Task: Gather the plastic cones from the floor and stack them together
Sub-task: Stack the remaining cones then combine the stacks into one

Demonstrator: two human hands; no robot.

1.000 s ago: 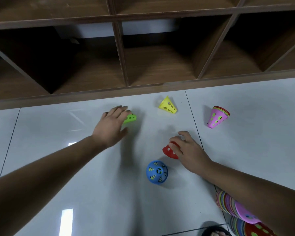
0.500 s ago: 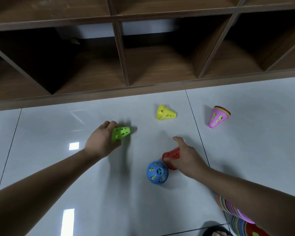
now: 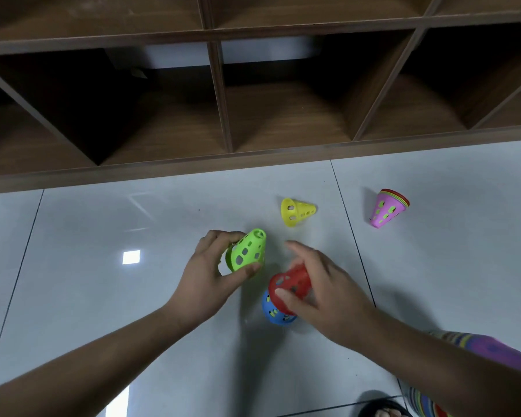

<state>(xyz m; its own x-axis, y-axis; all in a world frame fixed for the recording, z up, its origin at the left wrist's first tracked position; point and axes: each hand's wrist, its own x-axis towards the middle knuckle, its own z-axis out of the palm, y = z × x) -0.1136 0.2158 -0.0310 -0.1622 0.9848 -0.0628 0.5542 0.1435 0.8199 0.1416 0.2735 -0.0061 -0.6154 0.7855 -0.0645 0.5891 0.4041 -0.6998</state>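
My left hand (image 3: 206, 273) grips a green perforated cone (image 3: 248, 251), lifted off the white floor with its narrow tip pointing up and away. My right hand (image 3: 319, 291) holds a red cone (image 3: 289, 285) with its wide mouth turned toward the green one, a short gap between them. Under the red cone a blue cone (image 3: 272, 310) stands on the tiles, partly hidden. A yellow cone (image 3: 295, 212) lies on its side farther off. At the right, a pink cone stack (image 3: 387, 209) with several coloured rims rests tilted.
A wooden cubby shelf (image 3: 223, 164) runs along the far edge of the floor. At the bottom right lie striped stacks of cones (image 3: 418, 398) behind my right forearm, with a dark sandal and toes (image 3: 382, 412) beside them.
Both hands lifted their cones off the floor and drew them together toward the middle. The green cone tipped upward; the red one now hangs above the blue cone.
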